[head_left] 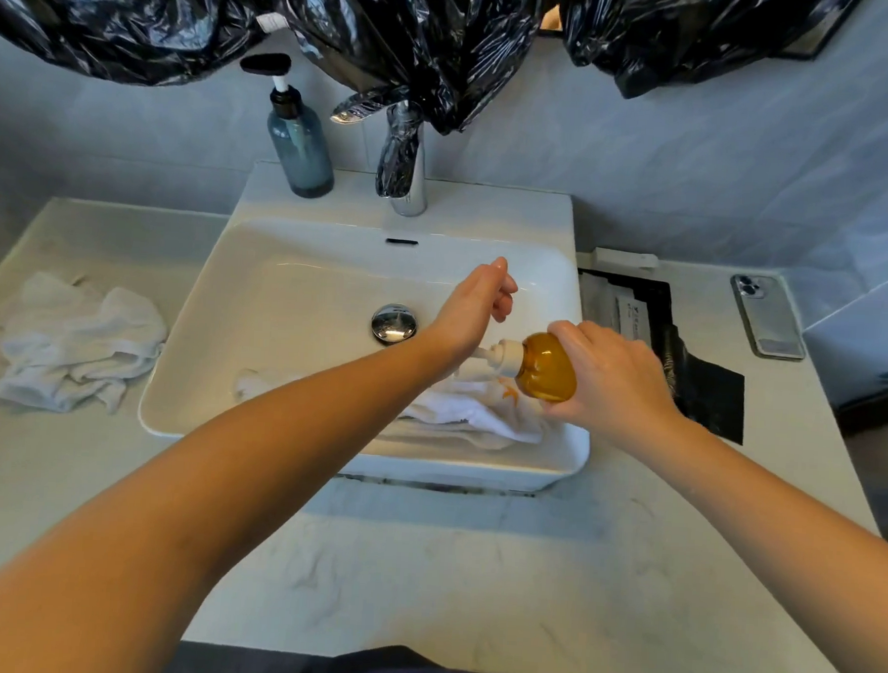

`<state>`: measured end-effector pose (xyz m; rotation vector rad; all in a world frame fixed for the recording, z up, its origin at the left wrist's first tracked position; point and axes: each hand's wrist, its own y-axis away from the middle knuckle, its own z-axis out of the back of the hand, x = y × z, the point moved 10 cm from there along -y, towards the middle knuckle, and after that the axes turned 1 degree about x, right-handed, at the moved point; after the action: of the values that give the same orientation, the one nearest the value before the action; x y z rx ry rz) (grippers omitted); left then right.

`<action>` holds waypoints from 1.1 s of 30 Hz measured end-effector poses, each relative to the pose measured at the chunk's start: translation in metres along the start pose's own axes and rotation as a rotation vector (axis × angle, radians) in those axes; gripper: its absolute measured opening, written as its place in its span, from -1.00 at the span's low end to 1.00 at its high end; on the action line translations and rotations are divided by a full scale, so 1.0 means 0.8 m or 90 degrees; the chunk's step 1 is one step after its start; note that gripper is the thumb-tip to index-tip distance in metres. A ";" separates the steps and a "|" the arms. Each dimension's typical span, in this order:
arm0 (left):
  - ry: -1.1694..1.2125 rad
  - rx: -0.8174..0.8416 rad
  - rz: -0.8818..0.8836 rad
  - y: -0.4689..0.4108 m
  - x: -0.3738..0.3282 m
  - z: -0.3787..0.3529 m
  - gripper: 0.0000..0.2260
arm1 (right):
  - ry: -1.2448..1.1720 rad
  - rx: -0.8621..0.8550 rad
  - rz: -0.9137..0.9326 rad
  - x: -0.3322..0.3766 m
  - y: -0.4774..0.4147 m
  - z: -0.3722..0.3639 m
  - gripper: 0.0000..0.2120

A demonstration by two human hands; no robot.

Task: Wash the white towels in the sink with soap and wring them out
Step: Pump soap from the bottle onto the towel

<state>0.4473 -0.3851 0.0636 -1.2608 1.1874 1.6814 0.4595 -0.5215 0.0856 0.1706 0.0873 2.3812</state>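
The towel [471,415] lies crumpled in the sink [476,471], against the front wall and towards the right, with an orange streak of soap [508,393] on its top fold. Just above it you hold the amber bottle [546,367] tipped on its side, its white pump [502,357] pointing left. Your right hand [614,381] has its grip wrapped round the bottle's body, fingers curled over the top and thumb underneath. Your left hand [477,307] sits over the pump head with the heel of the palm on it. Its grip is slack: the fingers are loosely curled and pinch nothing. The nozzle is hidden under that wrist.

Further back in the basin the chrome plug [394,323] sits in the middle. More white towels [76,342] lie in a heap on the worktop [419,566] to the left of the sink. On the sink's back ledge stand the tap [411,180], partly wrapped in black plastic, and to its left a blue dispenser [303,143]. To the right of the sink lie a black bag [686,380] and, beyond it, a phone [767,317]. Black plastic sheeting [396,35] hangs across the wall above.
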 end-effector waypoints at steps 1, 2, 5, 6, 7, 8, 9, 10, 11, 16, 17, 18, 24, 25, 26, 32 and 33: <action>0.003 -0.002 0.001 -0.001 -0.002 -0.005 -0.68 | 0.000 -0.004 -0.006 -0.008 0.004 0.003 -0.28; 0.005 -0.004 0.000 -0.002 -0.006 -0.012 -0.68 | -0.007 -0.006 -0.013 -0.014 0.007 0.005 -0.27; -0.006 0.014 -0.022 -0.001 -0.017 -0.040 -0.70 | -0.010 -0.010 -0.015 -0.021 0.015 0.008 -0.27; -0.013 0.027 -0.027 -0.001 -0.020 -0.049 -0.70 | -0.009 -0.013 -0.017 -0.025 0.017 0.009 -0.27; -0.015 0.035 -0.027 -0.001 -0.022 -0.055 -0.70 | -0.016 -0.013 -0.022 -0.031 0.021 0.011 -0.26; -0.013 0.037 -0.025 -0.003 -0.024 -0.059 -0.70 | -0.026 -0.013 -0.034 -0.039 0.024 0.012 -0.26; -0.008 0.032 -0.022 -0.005 -0.027 -0.061 -0.69 | -0.033 -0.014 -0.047 -0.048 0.028 0.013 -0.25; -0.004 0.024 -0.019 -0.008 -0.028 -0.063 -0.69 | -0.038 -0.016 -0.058 -0.056 0.030 0.014 -0.25; -0.005 0.019 -0.016 -0.011 -0.029 -0.066 -0.69 | -0.042 -0.018 -0.066 -0.062 0.032 0.014 -0.24; -0.029 0.051 -0.026 -0.014 -0.027 -0.091 -0.68 | -0.050 -0.007 -0.090 -0.067 0.034 0.000 -0.24; -0.036 0.061 -0.026 -0.014 -0.025 -0.093 -0.68 | -0.056 -0.009 -0.090 -0.068 0.035 -0.001 -0.24; -0.041 0.073 -0.023 -0.014 -0.023 -0.095 -0.68 | -0.064 -0.011 -0.090 -0.069 0.036 -0.002 -0.23; 0.099 0.040 0.032 -0.016 -0.016 -0.053 -0.67 | -0.174 -0.025 -0.129 -0.074 0.041 0.001 -0.23; 0.108 0.027 0.038 -0.016 -0.014 -0.037 -0.66 | -0.225 -0.037 -0.140 -0.073 0.038 0.003 -0.24; 0.108 0.006 0.050 -0.017 -0.008 -0.018 -0.66 | -0.278 -0.050 -0.153 -0.073 0.033 0.007 -0.24; -0.136 -0.072 0.112 0.014 0.063 0.097 -0.85 | -0.567 -0.134 -0.217 -0.091 -0.037 0.017 -0.30; -0.224 -0.053 0.102 0.023 0.071 0.103 -0.83 | -0.612 -0.132 -0.218 -0.089 -0.057 0.019 -0.30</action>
<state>0.3900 -0.3122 0.0214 -0.8846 1.0332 1.9902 0.5442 -0.5367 0.0888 1.0715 -0.5337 1.7389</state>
